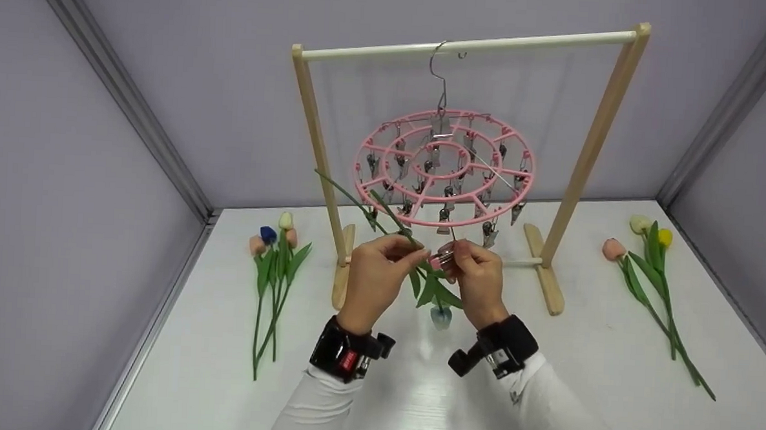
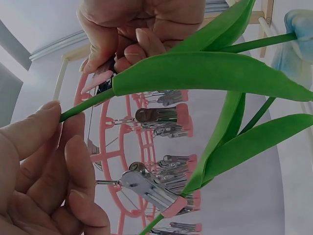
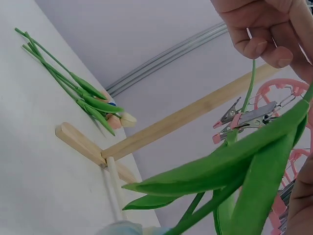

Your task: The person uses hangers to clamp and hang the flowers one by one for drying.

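White table [image 1: 544, 377] (grey walls [image 1: 169, 70])

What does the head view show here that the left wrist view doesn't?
Only the head view shows the whole wooden rack with the wire hook over its bar, the tulip bunch on the left, the tulips on the right and both wrist cameras. Only the left wrist view shows close up the metal clips with their pink tips. Both show the pink round clip hanger, the left hand pinching the green tulip stem, and the right hand pinching a clip.
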Demonstrator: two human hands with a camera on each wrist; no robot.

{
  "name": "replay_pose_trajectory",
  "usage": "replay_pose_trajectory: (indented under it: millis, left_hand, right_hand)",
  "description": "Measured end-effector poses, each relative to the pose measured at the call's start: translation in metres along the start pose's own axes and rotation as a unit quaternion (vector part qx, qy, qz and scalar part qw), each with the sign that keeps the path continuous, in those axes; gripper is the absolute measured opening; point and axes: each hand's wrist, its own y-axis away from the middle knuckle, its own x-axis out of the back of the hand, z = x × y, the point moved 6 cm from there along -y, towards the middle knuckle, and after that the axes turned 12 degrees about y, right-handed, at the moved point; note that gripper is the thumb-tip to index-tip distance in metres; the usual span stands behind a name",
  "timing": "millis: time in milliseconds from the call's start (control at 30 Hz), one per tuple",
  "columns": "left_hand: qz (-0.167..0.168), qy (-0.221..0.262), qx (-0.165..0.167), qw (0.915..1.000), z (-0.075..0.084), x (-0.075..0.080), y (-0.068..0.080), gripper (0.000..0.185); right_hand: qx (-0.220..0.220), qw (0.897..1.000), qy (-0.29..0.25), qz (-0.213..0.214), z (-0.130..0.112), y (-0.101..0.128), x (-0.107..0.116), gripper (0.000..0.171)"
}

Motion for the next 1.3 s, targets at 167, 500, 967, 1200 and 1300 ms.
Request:
replay_pose_trajectory:
  millis: [167, 500, 967, 1200, 1300]
  left_hand:
    - [0.005, -0.025, 0.001, 0.9997, 0.002, -0.003, -0.002, 0.01]
    - [0.002, -0.029, 0.008, 0.9996, 0.0, -0.007, -0.004, 0.009]
    - [0.01, -0.014, 0.002, 0.9998, -0.002, -0.007, -0.005, 0.009]
    - [0.008, -0.02, 0.013, 0.9997, -0.009, -0.004, -0.006, 0.01]
    - [0.011, -0.016, 0.022, 0.9996, -0.015, -0.002, -0.007, 0.01]
  right_hand:
    - [0.011, 1.0, 0.002, -0.009, -0.003, 0.001, -0.002, 0.044]
    - [0.014, 1.0, 0.004, -0.006, -0.004, 0.002, 0.0, 0.043]
    - [-0.013, 0.996, 0.001, -0.092, 0.0, 0.003, -0.002, 0.042]
    - [-0.033, 0.992, 0.027, -0.115, 0.002, 0.005, 0.0, 0.042]
    - [-0.034, 0.993, 0.05, -0.099, 0.003, 0.006, 0.006, 0.043]
